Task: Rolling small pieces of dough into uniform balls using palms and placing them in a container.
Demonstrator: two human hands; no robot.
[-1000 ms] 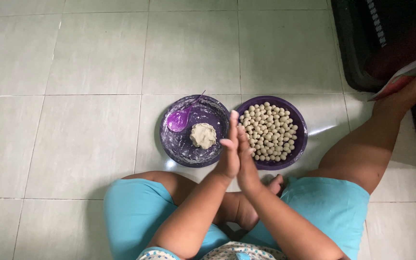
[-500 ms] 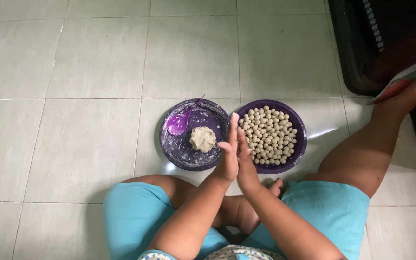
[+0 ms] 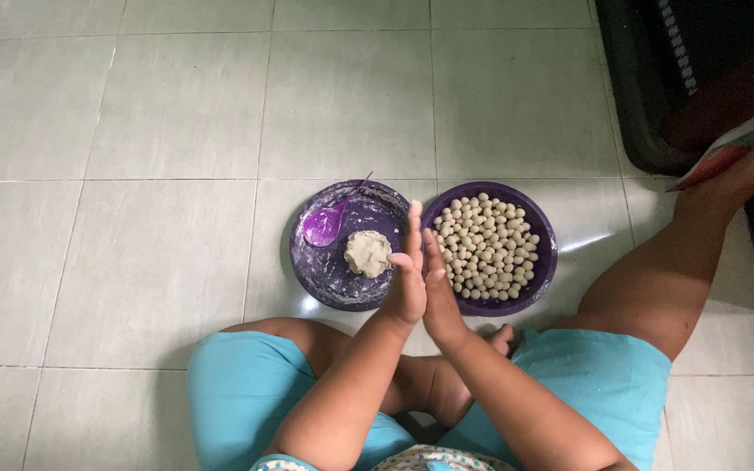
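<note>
My left hand and my right hand are pressed flat together, palm to palm, fingers straight and pointing away from me. Whatever may lie between the palms is hidden. They hover over the gap between two dark purple plates on the tiled floor. The left plate is dusted with flour and holds a lump of pale dough and a purple spoon. The right plate is filled with several small round dough balls.
I sit on pale floor tiles in turquoise shorts, left leg folded, right leg stretched out to the right. A black crate-like object stands at the top right, with a thin booklet near my foot.
The hands stay pressed together and have shifted slightly against each other, the left fingers now reaching a little further forward. Plates, dough and spoon have not moved.
</note>
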